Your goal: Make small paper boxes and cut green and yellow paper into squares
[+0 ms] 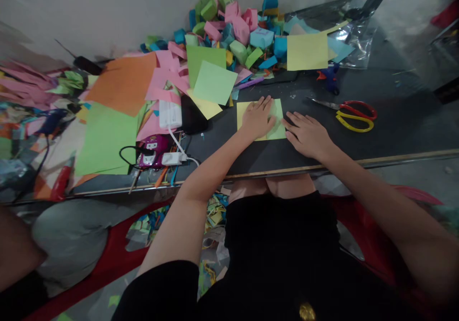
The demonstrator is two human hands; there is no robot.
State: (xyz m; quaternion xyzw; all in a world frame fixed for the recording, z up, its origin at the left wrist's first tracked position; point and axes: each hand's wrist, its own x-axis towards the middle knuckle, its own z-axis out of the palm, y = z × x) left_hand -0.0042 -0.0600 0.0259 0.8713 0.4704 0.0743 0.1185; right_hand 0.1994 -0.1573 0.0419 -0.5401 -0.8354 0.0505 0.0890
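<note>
On the dark tabletop in front of me lie square sheets of paper, one pale yellow (pixel 241 112) and one light green (pixel 278 130), seemingly overlapping. My left hand (pixel 256 119) rests flat on them with its fingers stretched out, hiding the middle. At the right edge of the light green sheet is my right hand (pixel 309 135), palm down, fingers spread, its fingertips by the paper's edge. Neither hand grips anything. Scissors (pixel 353 113) with one red and one yellow handle lie to the right of my right hand, blades pointing left.
Folded paper pieces (pixel 240 27) heap against the wall. Orange (pixel 124 82) and green (pixel 105 139) sheets lie left, near a purple power socket (pixel 155 151), white plugs and cables. A blue tool (pixel 330 78) sits beyond the scissors. Another person's leg (pixel 71 237) is at lower left.
</note>
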